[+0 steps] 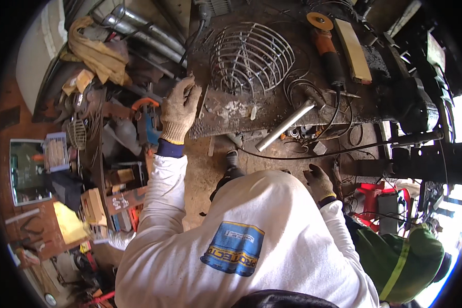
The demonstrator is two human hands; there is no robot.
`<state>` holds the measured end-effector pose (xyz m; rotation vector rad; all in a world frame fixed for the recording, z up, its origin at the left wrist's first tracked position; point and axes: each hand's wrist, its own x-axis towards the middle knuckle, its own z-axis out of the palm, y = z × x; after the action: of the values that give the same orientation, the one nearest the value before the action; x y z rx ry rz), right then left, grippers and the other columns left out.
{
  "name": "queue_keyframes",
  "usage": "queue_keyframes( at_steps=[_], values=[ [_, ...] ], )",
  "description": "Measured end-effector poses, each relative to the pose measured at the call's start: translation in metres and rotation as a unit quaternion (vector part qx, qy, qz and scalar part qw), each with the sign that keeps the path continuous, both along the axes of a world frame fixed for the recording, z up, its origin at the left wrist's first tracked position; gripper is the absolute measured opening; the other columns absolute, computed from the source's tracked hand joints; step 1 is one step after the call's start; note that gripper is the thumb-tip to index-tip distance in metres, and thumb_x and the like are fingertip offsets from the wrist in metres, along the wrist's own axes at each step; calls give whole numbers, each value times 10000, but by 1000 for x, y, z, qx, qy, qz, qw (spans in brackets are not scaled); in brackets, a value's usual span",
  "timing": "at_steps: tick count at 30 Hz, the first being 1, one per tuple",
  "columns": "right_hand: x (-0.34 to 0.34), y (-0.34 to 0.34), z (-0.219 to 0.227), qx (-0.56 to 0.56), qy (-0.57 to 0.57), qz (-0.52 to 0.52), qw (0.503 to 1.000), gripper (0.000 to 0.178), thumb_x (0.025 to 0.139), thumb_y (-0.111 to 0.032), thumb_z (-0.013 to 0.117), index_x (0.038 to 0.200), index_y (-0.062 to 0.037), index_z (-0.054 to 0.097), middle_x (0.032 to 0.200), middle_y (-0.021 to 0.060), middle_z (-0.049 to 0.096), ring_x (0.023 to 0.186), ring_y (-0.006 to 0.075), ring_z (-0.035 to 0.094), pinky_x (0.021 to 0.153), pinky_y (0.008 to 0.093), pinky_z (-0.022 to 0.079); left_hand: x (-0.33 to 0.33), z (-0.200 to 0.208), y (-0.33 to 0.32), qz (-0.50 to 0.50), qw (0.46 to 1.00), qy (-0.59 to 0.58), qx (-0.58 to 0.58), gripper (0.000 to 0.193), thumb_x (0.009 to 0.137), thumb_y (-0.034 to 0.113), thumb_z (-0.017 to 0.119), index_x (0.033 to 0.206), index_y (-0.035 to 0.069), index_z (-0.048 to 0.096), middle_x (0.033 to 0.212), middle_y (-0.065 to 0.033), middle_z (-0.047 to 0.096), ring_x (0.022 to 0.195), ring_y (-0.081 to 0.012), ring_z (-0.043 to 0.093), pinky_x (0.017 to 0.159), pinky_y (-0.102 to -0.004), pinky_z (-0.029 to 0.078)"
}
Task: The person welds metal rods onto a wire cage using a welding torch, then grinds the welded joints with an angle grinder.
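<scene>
My left hand (180, 109), in a tan knit glove, is raised by the left edge of the dark workbench (226, 120). Its fingers are curled toward the thumb; whatever they may pinch is too small to make out. To its right on the bench lies a rounded cage of bent metal rods (251, 59). My right hand (319, 183), also gloved, hangs low in front of the bench, fingers loosely apart and holding nothing visible. A hammer (287, 123) with a pale metal handle lies across the bench's front edge, between my hands.
An orange and black angle grinder (327, 51) lies at the back right beside a flat yellowish bar (351, 51). Cables trail over the bench edge. A dark vise (416, 105) sits farther right. Cluttered shelves (105, 154) stand left. A person in green (400, 262) is close at lower right.
</scene>
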<state>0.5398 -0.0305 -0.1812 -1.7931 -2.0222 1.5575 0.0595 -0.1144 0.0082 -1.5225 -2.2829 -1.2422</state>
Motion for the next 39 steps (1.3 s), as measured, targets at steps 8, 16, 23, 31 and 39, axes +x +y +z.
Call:
queue_keyframes(
  at_steps=[8,16,23,31,39],
  values=[
    [-98,-39,42,66,48,-115,990,551,928,-409,665,1323,-27,620,1155,171,726,1072,268,702,918,354,533,-80,9,64,-174,983,-56,26,312,946,264,724,1168,52,673,1054,-143,739,942,-235,730,830,-332,567],
    [-149,-88,89,116,12,-131,985,508,958,-348,665,1327,-4,605,1177,198,710,1046,290,709,889,359,550,-72,40,200,-337,935,104,27,399,986,350,655,1250,52,632,1155,-140,710,1051,-265,703,906,-355,554],
    [-182,-78,104,79,216,-357,906,501,972,-352,664,1303,10,562,1133,128,695,978,154,674,836,284,538,-54,32,254,-354,913,195,-47,451,975,426,642,1289,103,616,1210,-151,695,1093,-326,685,918,-404,557],
    [-221,-29,136,-41,244,-386,889,495,919,-285,686,1294,5,541,875,81,674,676,158,639,619,314,536,-52,36,263,-365,906,170,-133,364,959,386,678,1228,142,651,1144,-111,724,1061,-324,697,877,-382,573],
    [-164,5,191,151,75,-159,973,348,883,-286,713,1127,-48,643,849,165,678,779,256,685,710,410,524,-53,40,275,-351,903,93,-231,364,969,366,681,1183,72,684,1088,-93,744,1043,-221,696,911,-341,545]
  ],
)
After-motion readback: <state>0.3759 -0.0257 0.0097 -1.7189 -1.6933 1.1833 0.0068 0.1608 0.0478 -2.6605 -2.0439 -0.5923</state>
